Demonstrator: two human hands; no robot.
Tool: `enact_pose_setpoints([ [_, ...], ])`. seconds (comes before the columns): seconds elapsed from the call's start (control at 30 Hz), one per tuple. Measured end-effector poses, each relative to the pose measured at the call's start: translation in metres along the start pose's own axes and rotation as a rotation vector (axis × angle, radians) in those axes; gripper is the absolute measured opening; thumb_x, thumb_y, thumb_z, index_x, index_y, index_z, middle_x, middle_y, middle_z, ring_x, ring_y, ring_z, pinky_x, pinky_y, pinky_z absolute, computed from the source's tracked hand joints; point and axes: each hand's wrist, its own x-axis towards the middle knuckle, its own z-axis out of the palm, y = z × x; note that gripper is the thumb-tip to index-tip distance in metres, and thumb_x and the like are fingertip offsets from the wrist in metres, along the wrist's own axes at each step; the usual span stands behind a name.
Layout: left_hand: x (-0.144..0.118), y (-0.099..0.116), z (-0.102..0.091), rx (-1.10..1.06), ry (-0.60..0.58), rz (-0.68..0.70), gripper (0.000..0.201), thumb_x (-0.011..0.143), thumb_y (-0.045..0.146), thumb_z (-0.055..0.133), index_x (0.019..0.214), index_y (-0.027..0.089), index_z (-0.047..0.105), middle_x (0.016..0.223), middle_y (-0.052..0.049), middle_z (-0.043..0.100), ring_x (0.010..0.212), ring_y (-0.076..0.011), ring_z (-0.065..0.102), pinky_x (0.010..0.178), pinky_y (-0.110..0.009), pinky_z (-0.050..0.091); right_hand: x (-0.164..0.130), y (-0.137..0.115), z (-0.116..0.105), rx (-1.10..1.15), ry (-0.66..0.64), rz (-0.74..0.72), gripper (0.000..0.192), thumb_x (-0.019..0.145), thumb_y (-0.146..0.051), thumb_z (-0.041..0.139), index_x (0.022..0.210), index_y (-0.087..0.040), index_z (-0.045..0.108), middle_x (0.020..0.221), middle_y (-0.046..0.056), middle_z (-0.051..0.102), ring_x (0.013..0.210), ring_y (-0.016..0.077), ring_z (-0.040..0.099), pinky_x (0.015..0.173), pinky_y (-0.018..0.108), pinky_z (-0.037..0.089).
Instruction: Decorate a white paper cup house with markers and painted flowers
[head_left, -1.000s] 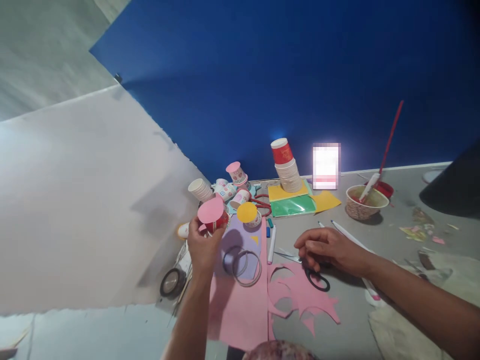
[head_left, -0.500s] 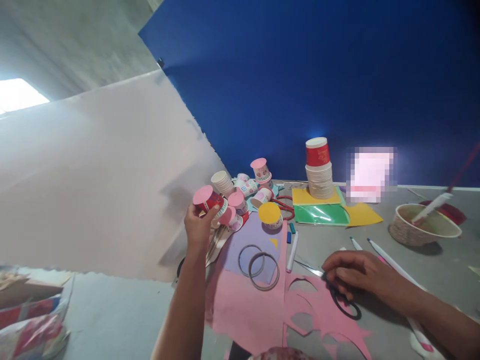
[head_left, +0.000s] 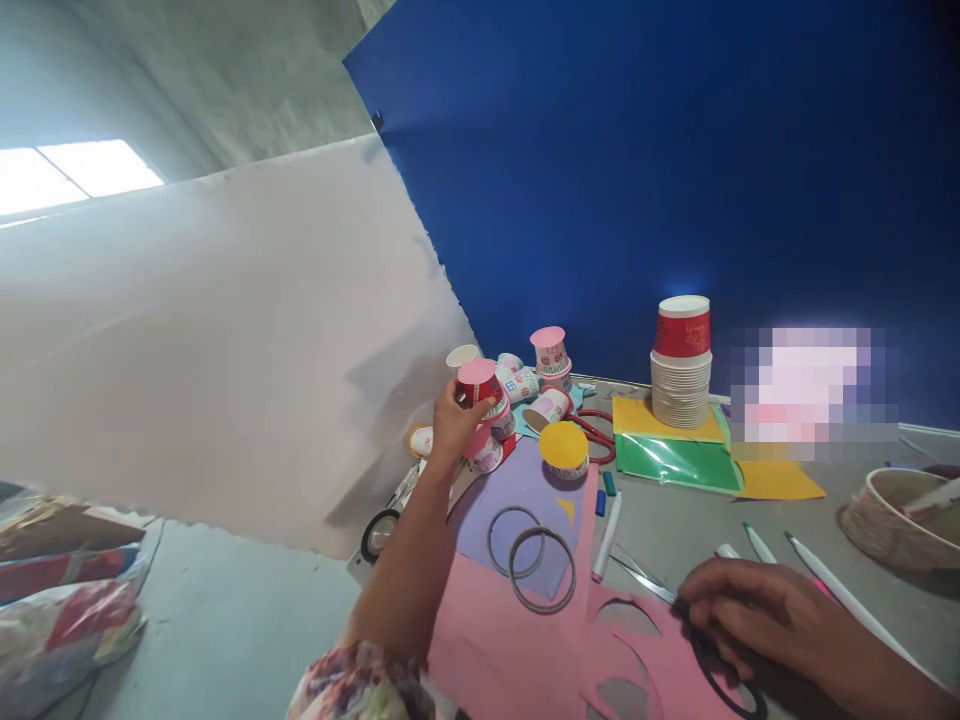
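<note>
My left hand (head_left: 453, 432) grips a red paper cup (head_left: 491, 383) turned upside down, with a pink paper disc on its base. It is right above a patterned cup (head_left: 500, 418) among several other cups; whether they touch is unclear. My right hand (head_left: 757, 610) is curled over a pair of scissors (head_left: 651, 580) with black handles, low over the table. Under the scissors lies pink paper (head_left: 664, 640) with round holes cut from it. A cup with a yellow disc (head_left: 564, 442) and two grey tape rings (head_left: 542, 605) are between my hands.
A tall stack of white cups (head_left: 680, 388) with a red one on top stands on yellow and green sheets (head_left: 675, 462). Red-handled scissors (head_left: 600, 447), markers (head_left: 609, 535) and a bowl (head_left: 896, 535) are about. Blue (head_left: 637, 180) and white boards (head_left: 225, 350) wall the back and left.
My left hand has moved the red cup away from the left edge and over the cluster of cups. The right hand stays on the scissors. The view has shifted left.
</note>
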Motion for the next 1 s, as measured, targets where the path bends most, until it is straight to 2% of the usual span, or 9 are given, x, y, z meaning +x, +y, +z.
enact_pose_setpoints([
  [0.1,-0.003,0.000,0.000,0.056,0.013,0.002,0.048,0.064,0.032,0.089,0.107,0.017,0.072,0.109,-0.012,0.078,0.104,-0.0303,0.071,0.095,-0.044,0.055,0.000,-0.001,0.001,-0.020,0.006,0.020,0.057,0.083,-0.073,0.077,0.098,-0.019,0.079,0.080,0.010,0.074,0.067,0.0207,0.069,0.065,0.034,0.058],
  [0.2,-0.005,-0.001,0.000,0.086,0.014,0.005,0.047,0.068,0.031,0.087,0.110,0.017,0.071,0.109,-0.012,0.078,0.104,-0.0306,0.071,0.096,-0.045,0.055,0.000,-0.001,0.002,-0.021,0.011,0.023,0.060,0.081,-0.076,0.078,0.096,-0.018,0.079,0.080,0.010,0.074,0.065,0.0200,0.068,0.063,0.034,0.056],
  [0.43,-0.006,0.000,0.007,0.118,0.003,0.030,0.051,0.070,0.028,0.088,0.116,0.019,0.069,0.124,-0.014,0.076,0.117,-0.0324,0.070,0.103,-0.046,0.053,0.000,0.000,0.002,0.008,-0.013,0.006,0.052,0.086,-0.070,0.077,0.095,-0.019,0.079,0.078,0.007,0.071,0.066,0.0188,0.067,0.063,0.033,0.056],
  [0.57,-0.013,0.002,-0.003,0.140,0.017,0.024,0.062,0.064,0.024,0.090,0.121,0.018,0.070,0.124,-0.014,0.076,0.116,-0.0328,0.071,0.103,-0.046,0.054,-0.001,-0.004,0.004,0.015,-0.024,-0.001,0.054,0.085,-0.072,0.077,0.094,-0.018,0.077,0.075,0.006,0.069,0.065,0.0180,0.065,0.060,0.031,0.054],
  [0.63,-0.018,0.002,-0.013,0.153,0.049,0.023,0.061,0.066,0.028,0.088,0.124,0.019,0.070,0.124,-0.013,0.076,0.113,-0.0312,0.071,0.099,-0.044,0.054,-0.001,-0.005,0.004,0.013,-0.019,0.002,0.056,0.084,-0.073,0.078,0.095,-0.018,0.078,0.078,0.007,0.069,0.065,0.0176,0.065,0.060,0.031,0.054],
  [0.73,-0.026,0.001,-0.032,0.169,0.110,0.013,0.045,0.075,0.035,0.076,0.117,0.018,0.072,0.105,-0.009,0.078,0.092,-0.0246,0.072,0.084,-0.036,0.056,-0.002,-0.004,0.003,-0.010,-0.013,0.001,0.053,0.087,-0.070,0.076,0.098,-0.018,0.078,0.082,0.007,0.071,0.066,0.0173,0.066,0.064,0.032,0.055],
  [0.83,-0.031,-0.001,-0.048,0.180,0.090,-0.001,0.025,0.076,0.038,0.068,0.089,0.018,0.075,0.076,-0.004,0.073,0.069,-0.0193,0.066,0.066,-0.029,0.051,-0.001,-0.003,0.003,-0.019,-0.031,-0.011,0.052,0.090,-0.068,0.075,0.102,-0.017,0.078,0.088,0.008,0.072,0.069,0.0171,0.067,0.064,0.032,0.053],
  [0.9,-0.033,0.000,-0.056,0.185,0.060,-0.004,0.024,0.075,0.039,0.066,0.083,0.018,0.074,0.065,0.000,0.068,0.059,-0.0167,0.061,0.058,-0.027,0.047,-0.001,-0.002,0.003,0.001,-0.051,-0.030,0.054,0.089,-0.068,0.076,0.104,-0.016,0.077,0.090,0.009,0.072,0.068,0.0165,0.066,0.063,0.031,0.051],
  [1.0,-0.034,0.006,-0.061,0.188,0.041,0.005,0.028,0.081,0.043,0.060,0.085,0.018,0.073,0.052,0.004,0.057,0.047,-0.0145,0.054,0.049,-0.025,0.042,0.000,-0.002,0.004,0.044,-0.070,-0.048,0.058,0.087,-0.069,0.078,0.107,-0.014,0.075,0.092,0.010,0.072,0.067,0.0158,0.065,0.062,0.031,0.049],
])
